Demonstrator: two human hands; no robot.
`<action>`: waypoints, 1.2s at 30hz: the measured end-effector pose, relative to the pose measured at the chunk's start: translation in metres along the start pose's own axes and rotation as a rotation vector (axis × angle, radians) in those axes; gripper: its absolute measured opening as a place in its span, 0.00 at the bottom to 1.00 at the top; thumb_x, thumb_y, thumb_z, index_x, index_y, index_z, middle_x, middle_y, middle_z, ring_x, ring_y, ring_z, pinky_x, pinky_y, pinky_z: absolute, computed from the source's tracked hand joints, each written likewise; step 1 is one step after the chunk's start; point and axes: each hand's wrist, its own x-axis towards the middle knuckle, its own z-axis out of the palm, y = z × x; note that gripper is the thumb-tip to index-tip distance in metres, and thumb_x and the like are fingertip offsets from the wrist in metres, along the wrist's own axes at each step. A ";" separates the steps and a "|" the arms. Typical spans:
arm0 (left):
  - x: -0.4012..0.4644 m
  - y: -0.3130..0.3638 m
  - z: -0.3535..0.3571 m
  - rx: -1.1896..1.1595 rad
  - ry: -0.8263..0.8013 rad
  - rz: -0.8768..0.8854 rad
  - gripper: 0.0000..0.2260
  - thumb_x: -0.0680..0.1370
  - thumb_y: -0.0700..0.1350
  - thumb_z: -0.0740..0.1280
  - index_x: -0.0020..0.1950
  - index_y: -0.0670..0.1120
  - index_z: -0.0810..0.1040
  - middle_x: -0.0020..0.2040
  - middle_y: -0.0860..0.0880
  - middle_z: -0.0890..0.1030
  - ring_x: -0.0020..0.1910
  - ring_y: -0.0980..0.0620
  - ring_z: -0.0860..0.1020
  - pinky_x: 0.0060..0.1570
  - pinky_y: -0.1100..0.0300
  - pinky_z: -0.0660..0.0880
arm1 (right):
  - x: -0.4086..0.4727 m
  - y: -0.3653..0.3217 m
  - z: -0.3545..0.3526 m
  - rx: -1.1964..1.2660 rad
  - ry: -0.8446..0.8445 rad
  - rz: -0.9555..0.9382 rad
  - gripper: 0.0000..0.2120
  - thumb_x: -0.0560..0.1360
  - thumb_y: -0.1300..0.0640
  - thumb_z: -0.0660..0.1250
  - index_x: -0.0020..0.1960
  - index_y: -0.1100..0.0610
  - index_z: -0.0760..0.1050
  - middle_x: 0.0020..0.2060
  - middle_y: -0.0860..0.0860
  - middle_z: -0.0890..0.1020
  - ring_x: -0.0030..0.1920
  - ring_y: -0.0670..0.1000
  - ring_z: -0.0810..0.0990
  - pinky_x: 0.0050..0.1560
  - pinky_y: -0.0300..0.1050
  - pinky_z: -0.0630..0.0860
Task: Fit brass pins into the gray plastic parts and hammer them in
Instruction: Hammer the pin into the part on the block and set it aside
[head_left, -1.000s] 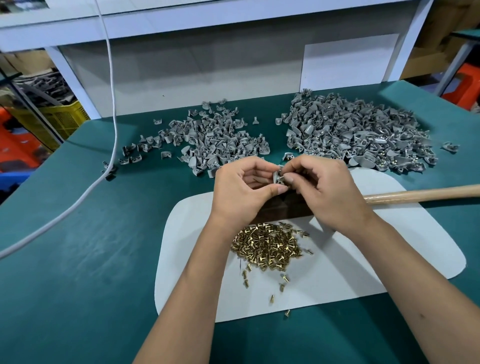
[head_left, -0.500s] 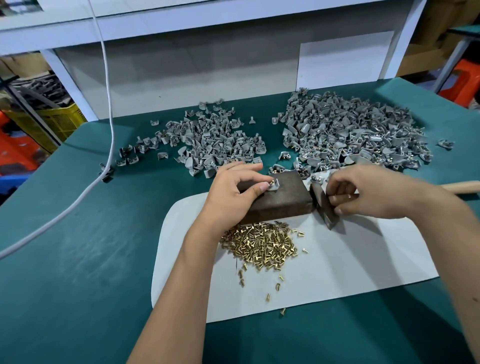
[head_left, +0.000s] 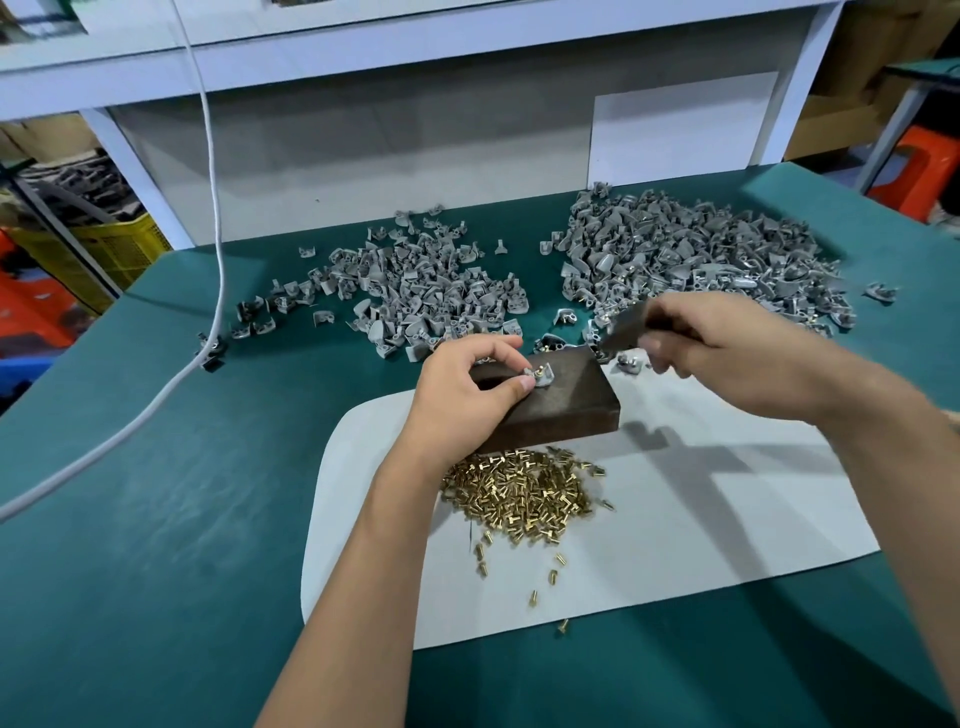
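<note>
My left hand (head_left: 470, 384) pinches a small gray plastic part (head_left: 539, 375) with a brass pin standing in it, held on top of a dark brown block (head_left: 571, 402). My right hand (head_left: 727, 348) grips a hammer close to its dark metal head (head_left: 626, 327), raised and blurred above the block's right end. A heap of loose brass pins (head_left: 519, 486) lies on the white mat just in front of the block. Two piles of gray parts sit behind: a left pile (head_left: 415, 291) and a larger right pile (head_left: 696, 260).
The white mat (head_left: 701, 530) lies on a teal table (head_left: 156, 545). A white cable (head_left: 208, 208) hangs down at the left and trails across the table. Stray pins (head_left: 553, 574) dot the mat's front. A yellow crate (head_left: 119, 249) and an orange stool (head_left: 924, 171) stand beyond the table.
My right hand let go of the part, took the hammer off the mat and lifted it above the block. My left hand set the part on the block and holds it there.
</note>
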 end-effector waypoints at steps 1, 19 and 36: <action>0.000 0.000 0.000 -0.001 -0.003 -0.003 0.07 0.75 0.38 0.76 0.42 0.49 0.84 0.61 0.52 0.84 0.60 0.58 0.81 0.67 0.54 0.74 | 0.001 -0.007 0.004 0.032 0.054 -0.007 0.08 0.83 0.55 0.63 0.46 0.50 0.77 0.34 0.41 0.81 0.35 0.41 0.77 0.36 0.37 0.70; -0.001 0.004 0.000 -0.044 -0.012 -0.089 0.02 0.75 0.36 0.76 0.44 0.43 0.86 0.60 0.46 0.84 0.60 0.60 0.81 0.64 0.58 0.76 | 0.010 -0.053 0.026 -0.354 0.166 -0.144 0.09 0.84 0.48 0.56 0.49 0.49 0.69 0.39 0.52 0.78 0.43 0.62 0.80 0.39 0.51 0.69; 0.000 0.003 0.000 -0.050 -0.005 -0.088 0.03 0.75 0.36 0.76 0.44 0.43 0.86 0.59 0.46 0.84 0.59 0.60 0.81 0.62 0.60 0.77 | 0.005 -0.066 0.035 -0.416 0.081 -0.056 0.10 0.85 0.47 0.54 0.55 0.52 0.70 0.48 0.57 0.82 0.48 0.64 0.81 0.45 0.54 0.74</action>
